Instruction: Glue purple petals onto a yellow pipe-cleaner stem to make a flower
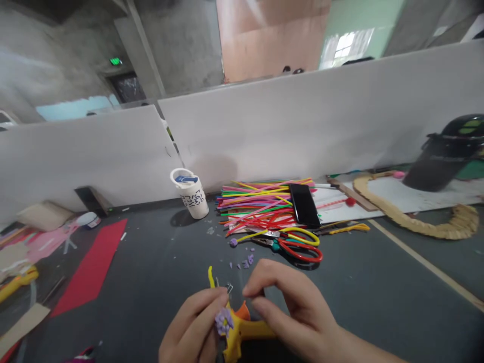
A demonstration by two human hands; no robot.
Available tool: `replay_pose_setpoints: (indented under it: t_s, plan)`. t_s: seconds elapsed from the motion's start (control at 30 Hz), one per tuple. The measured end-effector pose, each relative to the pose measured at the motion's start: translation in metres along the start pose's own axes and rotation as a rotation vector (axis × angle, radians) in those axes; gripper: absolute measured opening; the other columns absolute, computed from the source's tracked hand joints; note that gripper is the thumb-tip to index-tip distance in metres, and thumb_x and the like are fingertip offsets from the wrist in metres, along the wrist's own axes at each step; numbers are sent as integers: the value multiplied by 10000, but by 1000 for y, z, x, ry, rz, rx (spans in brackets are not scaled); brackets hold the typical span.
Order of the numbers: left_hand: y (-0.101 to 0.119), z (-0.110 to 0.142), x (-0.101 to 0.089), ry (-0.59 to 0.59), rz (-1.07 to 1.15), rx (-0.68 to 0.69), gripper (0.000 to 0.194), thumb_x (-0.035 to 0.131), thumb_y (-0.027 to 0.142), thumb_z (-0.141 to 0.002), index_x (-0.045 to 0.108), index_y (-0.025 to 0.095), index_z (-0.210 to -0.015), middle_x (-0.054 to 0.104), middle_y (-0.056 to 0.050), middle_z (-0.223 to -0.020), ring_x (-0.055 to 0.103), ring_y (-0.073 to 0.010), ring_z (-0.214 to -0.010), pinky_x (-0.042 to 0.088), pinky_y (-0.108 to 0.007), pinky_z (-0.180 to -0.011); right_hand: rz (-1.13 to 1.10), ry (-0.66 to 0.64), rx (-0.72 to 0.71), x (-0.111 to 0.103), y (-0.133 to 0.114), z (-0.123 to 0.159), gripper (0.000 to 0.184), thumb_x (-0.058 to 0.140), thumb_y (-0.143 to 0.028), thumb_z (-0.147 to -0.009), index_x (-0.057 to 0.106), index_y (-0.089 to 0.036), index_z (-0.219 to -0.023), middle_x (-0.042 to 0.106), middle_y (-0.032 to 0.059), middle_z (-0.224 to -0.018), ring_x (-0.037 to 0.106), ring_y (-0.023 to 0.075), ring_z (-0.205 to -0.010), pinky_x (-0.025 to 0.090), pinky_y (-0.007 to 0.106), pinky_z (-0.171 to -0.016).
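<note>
My left hand (194, 325) is closed on a small purple flower (224, 321) with a yellow centre. A yellow pipe cleaner (210, 276) sticks up behind these fingers. Just to the right, my right hand (293, 305) is curled, thumb and index fingertips close together; whatever may be between them is too small to make out. Below and between both hands lies a yellow glue gun (257, 329) with an orange trigger (242, 311). Small purple petals (248, 261) are scattered beyond my hands. A yellow stem with a purple bud (233, 242) rests by the scissors.
Red-and-yellow-handled scissors (302, 250) lie ahead, before coloured pipe cleaners (257, 201) and a black phone (304, 205). A white cup (194, 200) stands left of them. Red paper (93, 272) is on the left; a tan curved strip (408, 219) and black container (434, 161) are right.
</note>
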State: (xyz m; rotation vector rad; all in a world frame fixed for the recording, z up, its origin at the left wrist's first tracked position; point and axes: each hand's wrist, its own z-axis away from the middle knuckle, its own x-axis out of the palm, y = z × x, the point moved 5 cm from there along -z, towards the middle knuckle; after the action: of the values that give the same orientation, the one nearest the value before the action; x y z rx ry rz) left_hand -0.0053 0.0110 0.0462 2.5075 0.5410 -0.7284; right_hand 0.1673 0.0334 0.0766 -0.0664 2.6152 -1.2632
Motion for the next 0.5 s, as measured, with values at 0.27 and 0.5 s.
replay_pose_setpoints:
  t_s: [0.27,0.5]
  plan:
    - [10,-30,-4,9,-90,106,239,556,112,-896,671,140,-1104,746,-89,-987,713,-147,-898,549,-186,-825,-66,14,254,-11,14,-4,204,469,-231,-941,660,-190,-884,540,-45,-615,468,84,-504,388,197,-506]
    - [11,-67,13,244,248,-133,216,567,144,-889,736,234,-988,727,-54,-903,684,-175,-780,555,-259,-704,-97,131,109,-35,-11,-23,254,510,-62,-772,649,-208,-926,634,27,-898,587,153,-803,492,297,-743]
